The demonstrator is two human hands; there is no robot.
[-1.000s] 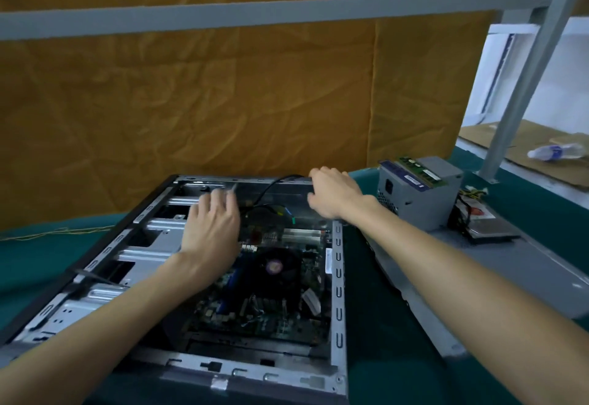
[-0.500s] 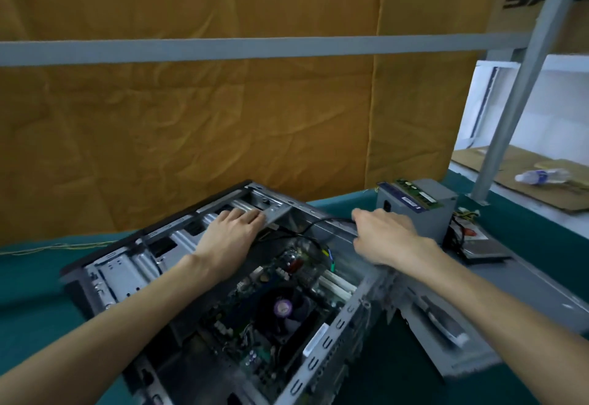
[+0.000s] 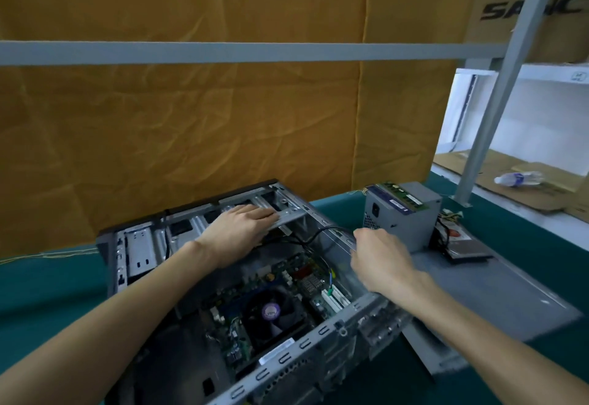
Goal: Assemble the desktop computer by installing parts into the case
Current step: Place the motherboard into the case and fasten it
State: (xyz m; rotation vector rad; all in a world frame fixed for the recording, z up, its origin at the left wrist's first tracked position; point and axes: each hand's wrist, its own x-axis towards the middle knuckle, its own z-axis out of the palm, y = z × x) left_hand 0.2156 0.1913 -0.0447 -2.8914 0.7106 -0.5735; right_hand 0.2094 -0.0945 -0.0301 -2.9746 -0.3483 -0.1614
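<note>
While the open computer case (image 3: pixel 223 277) lies on its side, skewed across the green desk (image 3: pixel 47 293), the left hand (image 3: pixel 237 234) rests flat with straight fingers on the drive-bay frame at its far end. The right hand (image 3: pixel 377 259) curls over the case's right edge, gripping it. Inside, the motherboard (image 3: pixel 287 290) with its round cooler fan (image 3: pixel 271 310) sits on the case floor. Just beside the case to the right, a grey power supply (image 3: pixel 401 216) stands on a flat grey side panel (image 3: pixel 494 293), with a memory stick (image 3: pixel 403 196) lying on top.
</note>
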